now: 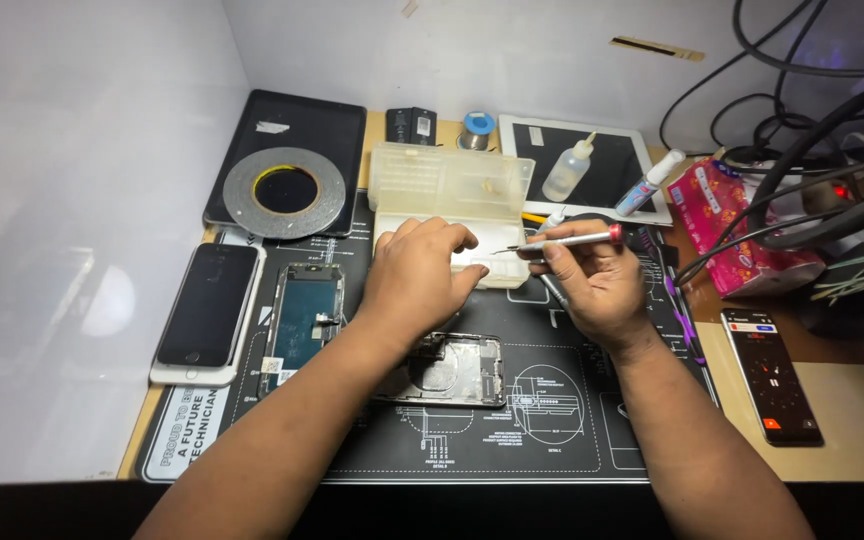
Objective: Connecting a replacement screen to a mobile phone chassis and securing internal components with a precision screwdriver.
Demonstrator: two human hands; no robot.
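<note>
Just ahead of the opened phone (449, 370), a slim screwdriver (559, 241) is being pinched in the right grip (592, 285), while the parts box (449, 215) is being touched by the left grip's (420, 275) curled fingers; precise tip placement is being called for.

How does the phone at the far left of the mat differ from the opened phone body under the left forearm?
The white phone is whole, its dark screen facing up; the opened phone body has no screen, its inner parts bare. The white phone lies half off the mat, untouched; the opened one sits mid-mat, partly hidden by the left hand. Both lie flat.
</note>
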